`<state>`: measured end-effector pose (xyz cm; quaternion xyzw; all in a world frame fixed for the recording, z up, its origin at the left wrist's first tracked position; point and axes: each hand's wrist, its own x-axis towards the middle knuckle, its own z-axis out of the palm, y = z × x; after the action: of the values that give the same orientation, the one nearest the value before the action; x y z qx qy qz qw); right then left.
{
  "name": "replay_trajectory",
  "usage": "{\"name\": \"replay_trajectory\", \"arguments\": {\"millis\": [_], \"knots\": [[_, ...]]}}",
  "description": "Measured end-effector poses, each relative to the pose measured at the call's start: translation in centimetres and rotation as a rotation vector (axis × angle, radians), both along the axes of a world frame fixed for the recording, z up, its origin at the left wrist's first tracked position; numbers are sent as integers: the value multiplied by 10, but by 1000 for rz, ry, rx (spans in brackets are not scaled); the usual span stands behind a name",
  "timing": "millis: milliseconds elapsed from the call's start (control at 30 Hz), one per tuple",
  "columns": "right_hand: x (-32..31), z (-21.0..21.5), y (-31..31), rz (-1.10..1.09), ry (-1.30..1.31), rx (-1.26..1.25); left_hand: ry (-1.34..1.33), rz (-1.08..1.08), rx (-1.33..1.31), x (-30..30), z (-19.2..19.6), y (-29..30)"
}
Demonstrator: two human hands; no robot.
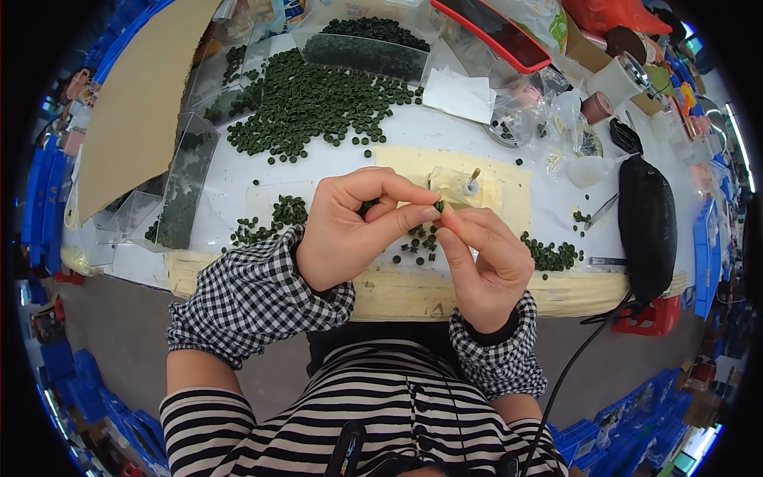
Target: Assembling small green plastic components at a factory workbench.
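Between the fingertips of both hands is a small dark green round piece [439,205], partly covered by the fingers. My left hand [350,222] pinches it between thumb and forefinger. From the other side, my right hand [489,254] is closed with its fingertips at the same piece. Just beyond the hands stands a yellowish taped block [453,184] with a short upright peg [474,180]. Loose green pieces like the held one lie under and beside the hands, in a left cluster [288,211] and a right cluster [552,254].
A large heap of green pieces [310,103] spreads across the table behind my left hand. Clear plastic bins [366,56] hold more, near a cardboard sheet [135,119]. A red-framed phone-like device [501,36], white paper [459,94], tweezers [602,211] and a black pouch [647,226] lie around.
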<state>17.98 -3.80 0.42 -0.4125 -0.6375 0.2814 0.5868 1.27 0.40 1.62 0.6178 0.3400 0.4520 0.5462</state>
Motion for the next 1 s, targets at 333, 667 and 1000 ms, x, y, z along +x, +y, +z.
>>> {"name": "replay_trajectory", "arguments": {"millis": [333, 667, 1000], "knots": [[1, -3, -4, -165, 116, -13, 594, -280, 63, -12, 9, 21], [0, -3, -4, -173, 105, 4, -158, -246, -648, -15, 10, 28], [15, 12, 16, -312, -274, 139, -471, -160, -848, -12, 1, 25]]}}
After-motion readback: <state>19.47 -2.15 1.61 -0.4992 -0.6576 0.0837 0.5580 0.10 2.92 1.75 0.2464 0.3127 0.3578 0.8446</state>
